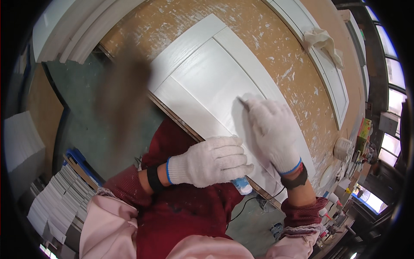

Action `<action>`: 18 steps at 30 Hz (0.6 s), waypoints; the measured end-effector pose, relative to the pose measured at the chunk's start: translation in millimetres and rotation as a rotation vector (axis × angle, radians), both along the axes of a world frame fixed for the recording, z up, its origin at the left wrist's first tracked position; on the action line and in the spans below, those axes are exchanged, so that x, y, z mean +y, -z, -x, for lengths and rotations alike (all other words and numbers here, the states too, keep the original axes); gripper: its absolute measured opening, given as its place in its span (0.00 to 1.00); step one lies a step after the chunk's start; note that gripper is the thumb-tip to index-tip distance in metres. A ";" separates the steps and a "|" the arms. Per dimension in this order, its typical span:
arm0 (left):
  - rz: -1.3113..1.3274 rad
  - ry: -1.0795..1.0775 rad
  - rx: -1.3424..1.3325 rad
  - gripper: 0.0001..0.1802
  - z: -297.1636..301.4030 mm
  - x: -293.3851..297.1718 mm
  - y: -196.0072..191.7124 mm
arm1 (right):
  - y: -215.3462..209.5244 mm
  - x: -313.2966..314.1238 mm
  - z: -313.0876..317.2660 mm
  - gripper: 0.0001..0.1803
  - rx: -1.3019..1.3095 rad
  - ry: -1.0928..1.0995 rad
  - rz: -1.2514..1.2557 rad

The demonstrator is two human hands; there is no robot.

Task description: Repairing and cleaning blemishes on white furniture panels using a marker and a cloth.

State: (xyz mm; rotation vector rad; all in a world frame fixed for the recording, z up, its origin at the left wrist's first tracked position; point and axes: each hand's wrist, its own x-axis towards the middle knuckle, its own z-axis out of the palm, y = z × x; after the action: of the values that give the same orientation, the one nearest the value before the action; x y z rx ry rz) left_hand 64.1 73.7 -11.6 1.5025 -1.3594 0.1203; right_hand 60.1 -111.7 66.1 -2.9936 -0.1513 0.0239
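Observation:
A white framed cabinet door panel [215, 69] lies at a slant on the worktable. Over its surface, my right hand [274, 131] in a white knit glove pinches a thin, dark-tipped tool [243, 102]; its kind is unclear because most of it is hidden in the fingers. My left hand [211, 162], gloved alike with a blue cuff, is at the panel's near edge with its fingers curled together. From below those fingers sticks out a blue thing with a white end [243, 186], mostly covered by the glove.
The brown worktable [276, 47] is spattered with white. Another white panel [330, 84] with a cloth [323, 43] on it lies at the right. White boards [73, 26] stand far left, and a board stack [60, 203] stands lower left. A dark blur [129, 82] covers part of the left.

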 end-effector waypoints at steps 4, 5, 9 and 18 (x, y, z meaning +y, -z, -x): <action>-0.046 0.022 0.002 0.16 -0.5 2.1 -0.1 | 0.4 11.2 3.0 0.09 0.035 -0.139 -0.102; -0.040 0.001 -0.013 0.16 -1.5 4.4 -2.1 | 2.0 11.0 -1.1 0.08 0.050 -0.107 -0.104; -0.025 -0.001 -0.041 0.17 -1.1 1.2 -1.3 | 5.4 7.5 -9.5 0.08 -0.007 -0.072 -0.081; -0.062 -0.015 -0.048 0.15 0.4 2.0 -3.6 | 1.5 8.5 -15.9 0.05 -0.002 -0.039 -0.065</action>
State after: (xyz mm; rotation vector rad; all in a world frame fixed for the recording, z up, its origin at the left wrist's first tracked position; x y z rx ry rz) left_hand 63.7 75.7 -8.0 1.5708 -1.4010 0.1251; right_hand 75.9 -103.2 64.7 -2.9259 -0.2070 0.0195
